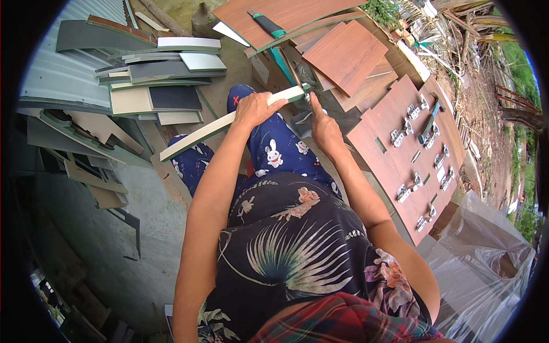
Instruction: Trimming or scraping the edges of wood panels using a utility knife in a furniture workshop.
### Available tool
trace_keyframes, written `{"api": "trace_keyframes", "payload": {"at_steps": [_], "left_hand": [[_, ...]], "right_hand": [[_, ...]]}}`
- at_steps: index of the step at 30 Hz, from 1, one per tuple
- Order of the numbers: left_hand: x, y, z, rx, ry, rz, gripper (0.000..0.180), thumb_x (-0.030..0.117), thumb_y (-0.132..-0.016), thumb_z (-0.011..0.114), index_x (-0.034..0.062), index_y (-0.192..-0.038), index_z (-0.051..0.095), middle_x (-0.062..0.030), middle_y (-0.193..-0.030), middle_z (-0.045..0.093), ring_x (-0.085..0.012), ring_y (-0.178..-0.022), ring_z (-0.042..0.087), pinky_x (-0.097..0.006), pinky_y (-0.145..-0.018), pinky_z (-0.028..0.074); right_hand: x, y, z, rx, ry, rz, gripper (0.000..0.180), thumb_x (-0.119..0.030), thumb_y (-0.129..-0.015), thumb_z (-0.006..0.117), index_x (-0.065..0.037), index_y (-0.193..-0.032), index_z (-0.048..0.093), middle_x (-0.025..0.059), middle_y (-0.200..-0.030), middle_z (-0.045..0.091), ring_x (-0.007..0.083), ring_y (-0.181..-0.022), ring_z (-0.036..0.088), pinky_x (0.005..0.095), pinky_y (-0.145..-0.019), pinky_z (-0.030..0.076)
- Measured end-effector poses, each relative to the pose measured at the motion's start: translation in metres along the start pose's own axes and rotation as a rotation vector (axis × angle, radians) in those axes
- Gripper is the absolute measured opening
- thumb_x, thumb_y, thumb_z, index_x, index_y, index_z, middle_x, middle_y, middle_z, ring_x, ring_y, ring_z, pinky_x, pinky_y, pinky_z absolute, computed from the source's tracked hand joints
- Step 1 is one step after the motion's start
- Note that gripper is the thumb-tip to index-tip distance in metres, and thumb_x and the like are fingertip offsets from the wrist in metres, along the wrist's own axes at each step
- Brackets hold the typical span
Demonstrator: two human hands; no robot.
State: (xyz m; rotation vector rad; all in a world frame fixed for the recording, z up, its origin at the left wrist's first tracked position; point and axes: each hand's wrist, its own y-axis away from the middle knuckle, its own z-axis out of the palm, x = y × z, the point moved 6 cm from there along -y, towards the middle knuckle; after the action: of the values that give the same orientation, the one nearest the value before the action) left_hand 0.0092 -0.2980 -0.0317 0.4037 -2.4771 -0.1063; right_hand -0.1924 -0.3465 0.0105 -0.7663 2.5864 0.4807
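Dark flowered fabric over the lap fills the foreground, and beyond it a long pale strip of board is held slanting above the knees. It is clasped near its upper end by the left hand, fingers wrapped fully around it. The right hand is closed on a small tool at the strip's green-edged tip; the tool itself is mostly hidden, so its kind cannot be told. To the right, a brown panel serves as a surface, and metal hinges are laid out on it. Offcuts of board are stacked to the left. For clean work at the tip, the strip is best kept braced steadily, the left grip placed close to the worked end, and pressure applied away from the fingers.
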Motion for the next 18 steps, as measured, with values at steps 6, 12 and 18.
{"api": "trace_keyframes", "payload": {"at_steps": [6,12,18], "left_hand": [[-0.002,-0.003,0.002,0.025,0.005,0.002,0.065,0.067,-0.090,0.054,0.0047,-0.087,0.069,-0.0233,-0.081,0.070,-0.0431,-0.081,0.068,-0.052,-0.071,0.051],[0.002,-0.003,0.000,0.050,-0.005,0.020,0.065,0.068,-0.090,0.055,0.0045,-0.086,0.068,-0.0232,-0.079,0.069,-0.0427,-0.080,0.068,-0.052,-0.070,0.051],[0.000,0.001,0.003,0.022,-0.035,0.001,0.072,0.075,-0.086,0.053,0.0058,-0.088,0.071,-0.0214,-0.082,0.071,-0.0395,-0.082,0.070,-0.050,-0.073,0.054]], "right_hand": [[0.013,0.061,-0.014,-0.039,-0.017,0.013,0.075,0.003,-0.090,0.045,-0.017,-0.158,0.021,0.0373,-0.093,0.064,0.0518,-0.087,0.065,0.0583,-0.076,0.048],[0.000,0.015,-0.005,-0.028,0.008,0.039,0.074,0.003,-0.089,0.043,-0.016,-0.158,0.023,0.0359,-0.096,0.066,0.0496,-0.090,0.066,0.0562,-0.079,0.050],[-0.002,0.005,-0.003,-0.026,-0.011,0.021,0.072,0.002,-0.090,0.043,-0.015,-0.157,0.024,0.0359,-0.097,0.065,0.0485,-0.094,0.066,0.0546,-0.082,0.050]]}}
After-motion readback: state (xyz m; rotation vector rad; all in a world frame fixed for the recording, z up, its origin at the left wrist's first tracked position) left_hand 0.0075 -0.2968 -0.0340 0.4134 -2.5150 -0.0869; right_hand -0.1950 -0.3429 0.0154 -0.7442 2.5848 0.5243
